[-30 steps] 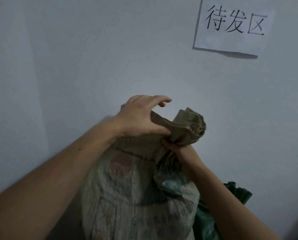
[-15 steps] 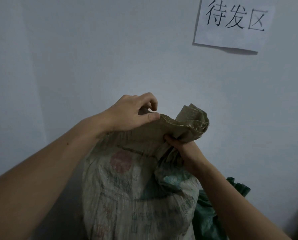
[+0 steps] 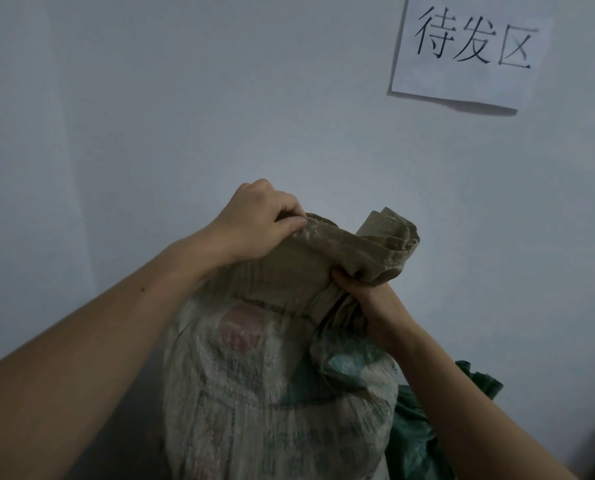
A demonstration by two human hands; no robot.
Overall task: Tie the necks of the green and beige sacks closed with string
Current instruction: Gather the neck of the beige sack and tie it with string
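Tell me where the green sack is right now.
In the head view the green sack sits low on the right, against the wall, tucked behind the beige sack and partly hidden by the right arm.

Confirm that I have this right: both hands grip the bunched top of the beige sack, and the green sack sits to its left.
Not quite. The head view shows the green sack low on the right of the beige sack, not on its left. The rest stands: the left hand and the right hand both grip the beige sack's bunched top.
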